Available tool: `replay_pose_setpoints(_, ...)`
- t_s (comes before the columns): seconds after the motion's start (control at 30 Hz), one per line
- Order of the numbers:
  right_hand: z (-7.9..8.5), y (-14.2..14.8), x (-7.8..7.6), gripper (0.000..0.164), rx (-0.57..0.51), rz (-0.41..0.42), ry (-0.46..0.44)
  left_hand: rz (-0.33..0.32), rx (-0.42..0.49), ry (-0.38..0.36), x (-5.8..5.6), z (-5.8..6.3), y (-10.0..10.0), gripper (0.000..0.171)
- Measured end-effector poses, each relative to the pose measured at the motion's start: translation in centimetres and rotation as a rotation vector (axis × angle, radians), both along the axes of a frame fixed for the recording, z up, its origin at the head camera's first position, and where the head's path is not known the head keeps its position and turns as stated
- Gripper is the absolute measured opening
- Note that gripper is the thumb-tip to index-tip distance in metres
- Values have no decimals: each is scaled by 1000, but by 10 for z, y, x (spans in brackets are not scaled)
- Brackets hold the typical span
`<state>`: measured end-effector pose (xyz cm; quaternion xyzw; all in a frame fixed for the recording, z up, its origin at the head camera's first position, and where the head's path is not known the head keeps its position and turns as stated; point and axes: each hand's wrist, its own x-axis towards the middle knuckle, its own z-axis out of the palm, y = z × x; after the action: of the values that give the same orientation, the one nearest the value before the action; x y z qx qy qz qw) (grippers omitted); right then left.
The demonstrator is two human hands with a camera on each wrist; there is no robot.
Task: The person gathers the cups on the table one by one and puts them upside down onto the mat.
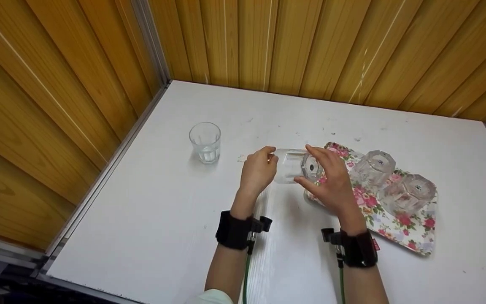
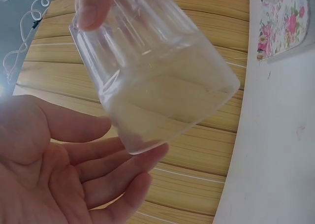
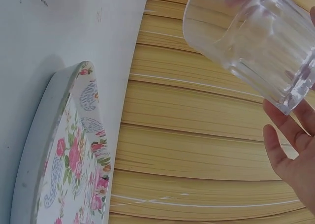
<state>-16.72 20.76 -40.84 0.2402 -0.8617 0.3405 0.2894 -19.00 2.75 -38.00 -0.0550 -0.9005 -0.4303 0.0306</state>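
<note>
From the near side, the head view looks down; both wrist views, closer, face the wall (image 2: 192, 189) and share one glass (image 2: 162, 86).

Soft shadows lie on the bright table (image 1: 154, 202); glare burns the left wrist view's edge.

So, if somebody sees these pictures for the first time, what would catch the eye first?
Probably the clear glass, held sideways above the table by the right fingers, left fingers at its rim. Then the floral tray on the right, bearing two upside-down glasses. An upright glass stands on the left.
</note>
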Motion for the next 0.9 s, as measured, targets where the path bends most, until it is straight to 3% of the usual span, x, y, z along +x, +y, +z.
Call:
replay_pose_setpoints(0.3, -2, 1, 0, 70, -18, -27, -3, -7, 10, 25, 0, 0, 1, 27)
replay_pose_setpoints(0.5, 0, 0, 1, 69, -16, -39, -27, -38, 39, -6, 2, 1, 0, 29)
replay_pose_setpoints(0.9, 0, 0, 1, 66, -9, -60, -36, -27, 20, 2, 2, 0, 0, 26)
